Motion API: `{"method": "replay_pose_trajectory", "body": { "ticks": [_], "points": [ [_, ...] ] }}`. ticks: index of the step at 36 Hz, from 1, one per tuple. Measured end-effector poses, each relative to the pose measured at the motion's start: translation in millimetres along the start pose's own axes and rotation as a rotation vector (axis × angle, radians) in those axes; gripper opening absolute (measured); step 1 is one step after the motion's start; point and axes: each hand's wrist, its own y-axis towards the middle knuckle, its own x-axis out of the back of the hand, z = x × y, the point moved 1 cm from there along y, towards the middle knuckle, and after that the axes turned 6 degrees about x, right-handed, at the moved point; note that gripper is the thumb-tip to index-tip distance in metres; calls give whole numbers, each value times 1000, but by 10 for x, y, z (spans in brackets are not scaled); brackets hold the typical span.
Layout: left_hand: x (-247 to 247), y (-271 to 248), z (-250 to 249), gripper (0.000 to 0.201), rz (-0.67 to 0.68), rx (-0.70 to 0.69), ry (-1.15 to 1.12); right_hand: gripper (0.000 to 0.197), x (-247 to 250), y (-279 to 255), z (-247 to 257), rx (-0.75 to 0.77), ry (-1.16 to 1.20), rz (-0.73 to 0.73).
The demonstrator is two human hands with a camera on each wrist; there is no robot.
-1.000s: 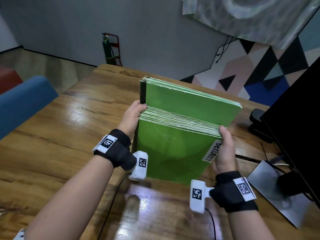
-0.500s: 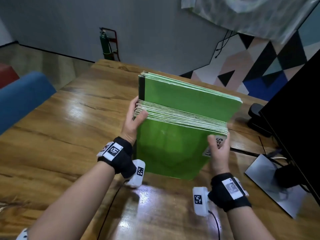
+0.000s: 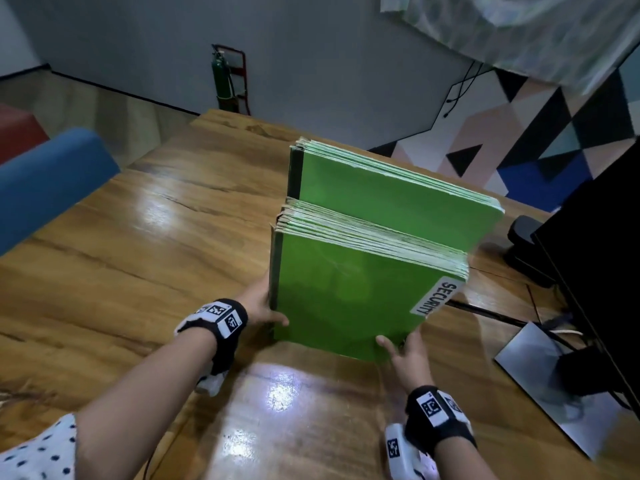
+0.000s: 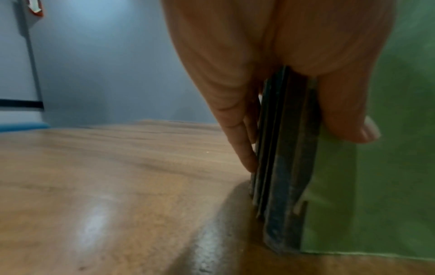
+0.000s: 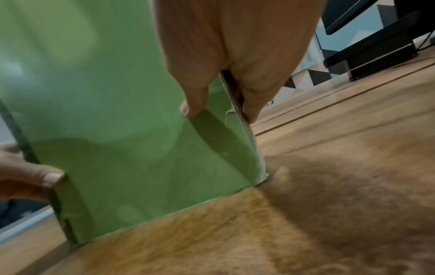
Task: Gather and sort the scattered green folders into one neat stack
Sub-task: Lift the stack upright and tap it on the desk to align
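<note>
Folders [image 3: 349, 299] stand on edge on table [image 3: 138, 271], centre-right of head view, leaning a bit away from the camera. Rear batch sits higher than front batch, so top edges are stepped, not flush. "SECURITY" label [image 3: 434, 297] on front cover, right side.

L hand [image 3: 263, 306] grips the spine side low down: thumb on front cover, fingers [image 4: 244, 148] behind the dark spines. R hand [image 3: 403, 348] pinches the lower right corner, thumb on front, fingers behind.

Step in hand, as I read it: squaring the bundle.
- Loosen the squeeze a little so taller folders can drop; tap bottom edge on table.
- Keep both hands low and opposed so the pack doesn't fan or tip back.
- Then knock the spine side flush w/ L palm.
- Risk: thin covers slide, front ones may slip fwd on the glossy wood.

Vs 0.5 s ago: both hands have slid down from near the top edge of the front batch to the bottom corners; label, then partly under R hand, now uncovered. Step between batches about the same.
</note>
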Motion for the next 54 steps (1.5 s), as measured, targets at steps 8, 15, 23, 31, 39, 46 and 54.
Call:
{"method": "replay_pose_trajectory", "body": {
  "ticks": [8,15,23,31,39,46,54],
  "points": [
    [-21,63,-64,87,-130,56,-69,53,-77,81,6,37,-56,-116],
    [10,57,-223,91,-130,133,-9,47,-13,142,-10,46,-13,-161],
    [-318,55,-527,95,47,246,-7,50,488,121,-60,-111,244,-137],
    [-735,42,-822,76,190,386,-63,16,817,114,-443,-436,380,-114],
    [-1160,167,-954,74,191,419,37,23,1022,349,-820,-562,145,-24],
    [-1373,287,-1020,70,157,412,103,24,1097,540,-943,-531,-85,-31],
    [-1406,405,-1053,82,125,426,115,19,1144,586,-903,-548,-116,-58]
  ]
}}
